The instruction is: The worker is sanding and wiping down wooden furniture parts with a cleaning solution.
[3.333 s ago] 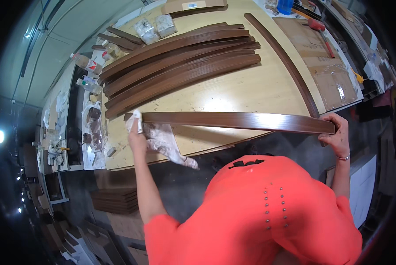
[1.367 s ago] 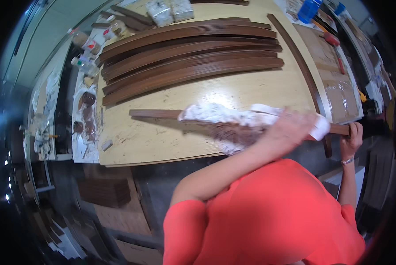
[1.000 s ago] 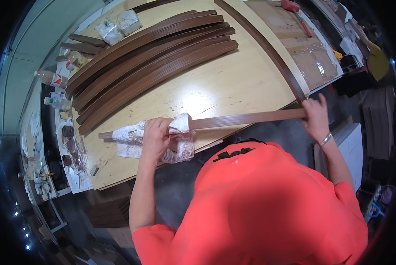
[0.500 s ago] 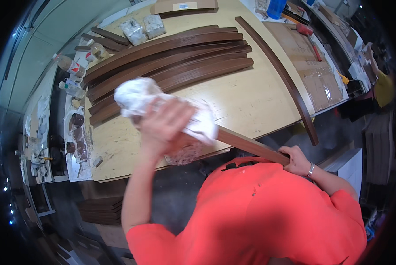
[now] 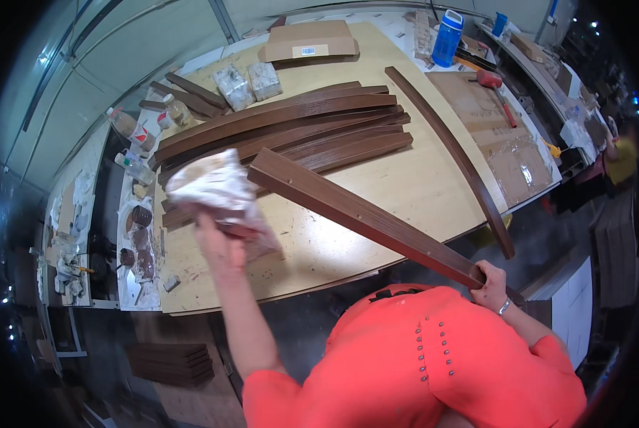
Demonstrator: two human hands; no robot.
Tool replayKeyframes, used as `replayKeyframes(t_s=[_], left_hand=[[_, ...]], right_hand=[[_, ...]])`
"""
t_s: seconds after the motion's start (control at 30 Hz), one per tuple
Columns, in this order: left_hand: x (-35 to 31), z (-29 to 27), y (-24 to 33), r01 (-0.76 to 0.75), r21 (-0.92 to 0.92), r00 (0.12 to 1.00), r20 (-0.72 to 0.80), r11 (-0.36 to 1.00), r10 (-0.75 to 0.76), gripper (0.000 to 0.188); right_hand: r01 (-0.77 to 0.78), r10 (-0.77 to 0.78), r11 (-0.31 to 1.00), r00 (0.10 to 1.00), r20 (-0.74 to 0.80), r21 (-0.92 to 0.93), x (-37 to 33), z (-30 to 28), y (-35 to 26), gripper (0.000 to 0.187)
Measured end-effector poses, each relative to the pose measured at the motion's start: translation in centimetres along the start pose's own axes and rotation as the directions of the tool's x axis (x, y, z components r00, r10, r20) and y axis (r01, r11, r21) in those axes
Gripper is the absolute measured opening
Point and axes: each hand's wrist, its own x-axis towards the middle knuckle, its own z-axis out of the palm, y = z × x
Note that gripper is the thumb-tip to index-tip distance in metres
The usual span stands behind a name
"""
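Note:
My left hand (image 5: pixel 223 246) is closed around a bunched white cloth (image 5: pixel 212 187), held above the left part of the worktable and somewhat smeared by motion. The cloth has brownish stains. A brown, slightly curved wooden bar (image 5: pixel 362 214) rises diagonally from my right side, its far end tilted up over the table. My right hand (image 5: pixel 489 284) grips this bar near its lower end. Cloth and bar are apart. Behind them lie several curved brown wooden bars (image 5: pixel 284 110), side by side. One more curved bar (image 5: pixel 451 146) lies alone along the table's right side.
The pale worktable (image 5: pixel 334 274) has plastic bottles (image 5: pixel 130 127) and dark-stained cups (image 5: pixel 141 216) along its left. Two wrapped blocks (image 5: pixel 234 87) and a cardboard box (image 5: pixel 311 41) stand at the back. A red mallet (image 5: pixel 489 78) rests on flat cardboard (image 5: pixel 515 153) at right.
My left hand and the cloth have come off the bar, moving left. The bar has turned and its far end now shows, raised over the table. The view has tilted slightly.

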Motion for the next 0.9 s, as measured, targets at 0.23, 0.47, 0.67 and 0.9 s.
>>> replayKeyframes(t_s=[0.23,0.47,0.67,0.9], left_hand=[[-6.9,6.4,-4.7,0.071,-0.031,0.957,0.283,0.997,-0.06,0.062],[-5.5,6.1,-3.1,0.02,-0.023,0.937,0.349,1.0,-0.011,0.044],[-5.7,6.3,-2.8,0.005,-0.116,0.942,0.334,0.993,0.034,0.036],[-4.8,7.2,-1.8,0.029,-0.167,0.952,0.305,0.986,0.024,0.027]], right_hand=[[0.092,-0.098,0.993,0.992,-0.077,-0.074,0.5,1.5,-0.6,0.03],[0.044,-0.056,0.993,0.993,-0.107,-0.111,-1.0,2.6,0.0,0.034],[-0.089,0.087,0.991,0.996,0.016,0.099,-0.9,4.3,2.7,0.029],[-0.321,0.202,0.87,0.925,0.323,0.374,-0.5,4.4,2.4,0.03]])
